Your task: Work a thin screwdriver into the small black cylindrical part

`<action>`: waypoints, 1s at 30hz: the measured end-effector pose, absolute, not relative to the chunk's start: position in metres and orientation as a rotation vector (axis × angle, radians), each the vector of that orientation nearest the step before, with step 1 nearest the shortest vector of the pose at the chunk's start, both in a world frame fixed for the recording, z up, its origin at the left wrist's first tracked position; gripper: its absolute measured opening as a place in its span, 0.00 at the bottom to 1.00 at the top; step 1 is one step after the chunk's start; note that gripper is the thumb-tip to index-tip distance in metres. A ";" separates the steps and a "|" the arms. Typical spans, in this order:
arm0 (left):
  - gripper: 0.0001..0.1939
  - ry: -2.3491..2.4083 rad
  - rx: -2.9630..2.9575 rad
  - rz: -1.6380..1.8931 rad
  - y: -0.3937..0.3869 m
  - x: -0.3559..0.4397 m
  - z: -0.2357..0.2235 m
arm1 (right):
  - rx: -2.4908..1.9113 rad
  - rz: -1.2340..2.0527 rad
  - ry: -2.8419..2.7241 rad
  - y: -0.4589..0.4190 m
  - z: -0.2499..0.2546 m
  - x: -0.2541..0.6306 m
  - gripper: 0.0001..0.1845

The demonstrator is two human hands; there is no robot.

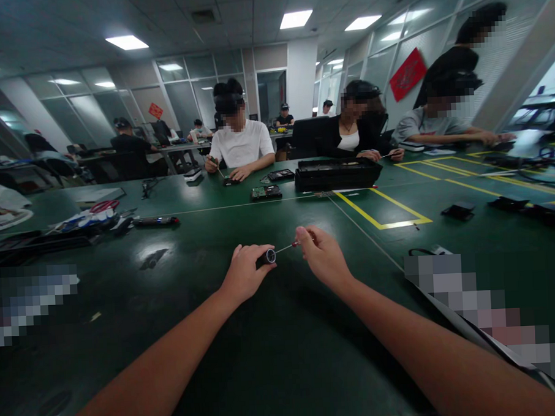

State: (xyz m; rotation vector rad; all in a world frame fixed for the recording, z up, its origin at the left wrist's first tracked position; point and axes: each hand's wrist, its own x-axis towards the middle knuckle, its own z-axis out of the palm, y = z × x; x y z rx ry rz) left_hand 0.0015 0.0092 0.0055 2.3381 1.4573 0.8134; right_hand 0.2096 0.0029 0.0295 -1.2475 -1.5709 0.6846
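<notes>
My left hand (246, 272) grips a small black cylindrical part (269, 256) with a pale ring around its end, which faces right. In my right hand (323, 258) is a screwdriver (286, 249), its reddish handle pinched between thumb and fingers. The thin metal shaft points left, and its tip meets the ringed end of the cylinder. Whether the tip sits inside the part or only touches it, I cannot tell. Both hands are just above the green tabletop (274, 343), near its middle.
Across the table, several people sit working. A long black housing (338, 174) and a circuit-board unit (266, 192) lie ahead. To the left are a marker-like black tool (156, 221) and red-handled scissors (105, 206). Black parts (458, 210) and papers (475, 310) lie to the right.
</notes>
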 end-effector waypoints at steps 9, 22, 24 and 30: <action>0.17 1.479 2.350 0.869 0.010 0.003 0.009 | -1.044 0.909 -1.304 0.013 0.019 0.205 0.13; 0.19 1.470 2.362 0.760 0.015 0.000 0.004 | -1.121 0.932 -1.059 0.023 0.014 0.211 0.14; 0.19 1.460 2.346 0.766 0.014 0.001 0.004 | -1.096 0.929 -1.097 0.020 0.015 0.208 0.14; 0.20 1.448 2.329 0.783 0.013 0.002 0.005 | -1.061 0.922 -1.189 0.016 0.016 0.205 0.15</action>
